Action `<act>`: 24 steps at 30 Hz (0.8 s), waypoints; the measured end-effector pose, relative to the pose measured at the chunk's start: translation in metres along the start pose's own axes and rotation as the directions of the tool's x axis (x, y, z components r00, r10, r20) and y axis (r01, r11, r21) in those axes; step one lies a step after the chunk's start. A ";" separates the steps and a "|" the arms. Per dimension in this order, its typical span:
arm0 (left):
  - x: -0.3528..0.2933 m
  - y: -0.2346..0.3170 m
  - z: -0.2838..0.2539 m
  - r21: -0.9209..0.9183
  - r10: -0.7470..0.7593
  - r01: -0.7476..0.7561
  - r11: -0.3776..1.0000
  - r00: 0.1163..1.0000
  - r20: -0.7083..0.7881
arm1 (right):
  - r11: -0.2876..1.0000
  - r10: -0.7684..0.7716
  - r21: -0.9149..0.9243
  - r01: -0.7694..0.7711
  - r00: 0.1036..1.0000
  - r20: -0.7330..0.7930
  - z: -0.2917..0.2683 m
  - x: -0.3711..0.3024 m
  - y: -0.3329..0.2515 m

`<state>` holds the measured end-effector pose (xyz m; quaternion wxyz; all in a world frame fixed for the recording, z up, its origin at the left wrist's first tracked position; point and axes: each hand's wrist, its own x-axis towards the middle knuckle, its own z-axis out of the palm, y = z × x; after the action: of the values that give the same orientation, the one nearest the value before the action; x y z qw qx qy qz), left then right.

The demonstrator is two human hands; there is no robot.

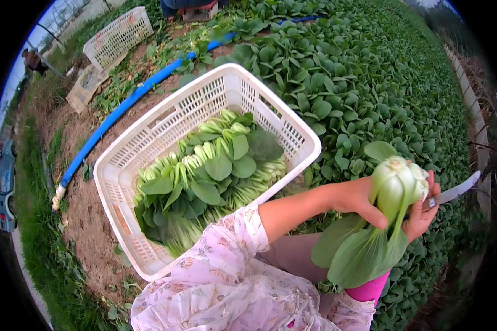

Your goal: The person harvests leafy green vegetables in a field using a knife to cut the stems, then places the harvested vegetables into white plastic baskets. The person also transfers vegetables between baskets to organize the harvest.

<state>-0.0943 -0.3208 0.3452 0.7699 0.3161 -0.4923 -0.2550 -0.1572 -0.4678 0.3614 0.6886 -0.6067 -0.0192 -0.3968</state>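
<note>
"Floral-print sleeve [215,251] lies nearest, across the near edge of the white slotted crate [232,67]. What's largest past it?"

"Bok choy field [425,121], dense and green, running off to the right of the crate and beyond it."

"And the crate?"

"It has bare soil [91,220] along its left, and stacked bok choy heads [207,157] inside, pale bases in rows, leaves lapping over one another."

"Next down in size?"

"Blue hose [142,89], curving past the crate's left and far sides. Beyond that, a second white crate [121,36]."

"Where's the one being handled?"

"Right of the crate: a head of bok choy [391,190], base upward, leaves hanging. The left hand [354,197] has its grip closed around the stalks, thumb across the front."

"The other grip?"

"The right hand [419,220] is wrapped round a knife [459,191], fingers partly hidden by the bok choy. Its blade points away from the crate."
</note>
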 end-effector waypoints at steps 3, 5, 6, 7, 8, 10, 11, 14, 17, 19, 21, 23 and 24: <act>-0.013 -0.003 -0.002 -0.314 -0.202 0.159 0.936 0.974 -0.107 | 0.998 0.064 -0.018 -0.064 0.998 0.001 0.016 -0.002 -0.003; -0.020 -0.006 -0.007 -0.363 -0.292 0.219 0.905 0.944 -0.157 | 0.988 0.154 -0.003 -0.154 0.984 0.094 0.016 0.002 -0.006; -0.025 -0.006 -0.009 -0.468 -0.319 0.204 0.860 0.931 -0.179 | 0.975 0.210 0.047 -0.218 0.968 0.136 0.014 0.002 -0.004; -0.030 -0.005 -0.010 -0.566 -0.347 0.182 0.804 0.917 -0.199 | 0.954 0.263 0.094 -0.283 0.947 0.182 0.013 0.002 -0.002; -0.034 -0.005 -0.011 -0.656 -0.377 0.151 0.740 0.901 -0.217 | 0.927 0.312 0.138 -0.349 0.921 0.233 0.012 0.001 0.001; -0.038 -0.006 -0.013 -0.687 -0.418 0.173 0.706 0.884 -0.207 | 0.914 0.357 0.136 -0.381 0.918 0.171 0.006 0.003 0.007; -0.043 -0.008 -0.016 -0.680 -0.431 0.198 0.706 0.882 -0.190 | 0.912 0.370 0.120 -0.393 0.913 0.172 -0.002 0.004 0.012; -0.047 0.001 -0.017 -0.650 -0.460 0.214 0.729 0.857 -0.233 | 0.944 0.323 0.039 -0.328 0.940 0.107 -0.002 0.009 0.020; -0.043 0.009 -0.020 -0.599 -0.432 0.161 0.784 0.835 -0.341 | 0.969 0.241 -0.044 -0.241 0.970 -0.018 -0.011 0.025 0.018; -0.068 0.031 -0.039 -0.511 -0.459 0.159 0.845 0.707 -0.539 | 0.957 0.259 -0.131 -0.260 0.965 -0.027 -0.008 0.025 0.023; -0.116 0.057 -0.080 -0.313 -0.430 0.307 0.899 0.485 -0.761 | 0.934 0.269 -0.228 -0.276 0.961 -0.062 -0.012 0.025 0.007; -0.115 0.099 -0.081 -0.277 -0.315 0.150 0.949 0.436 -0.843 | 0.919 0.246 -0.293 -0.263 0.965 -0.094 -0.028 0.028 0.000; -0.116 0.107 -0.083 -0.209 -0.246 0.147 0.967 0.306 -0.920 | 0.893 0.243 -0.354 -0.277 0.960 -0.138 -0.047 0.025 0.001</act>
<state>-0.0537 -0.1482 0.3286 0.8875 0.4289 0.0959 -0.1382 -0.1609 -0.5211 0.3606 0.6089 -0.7040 0.1682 -0.3244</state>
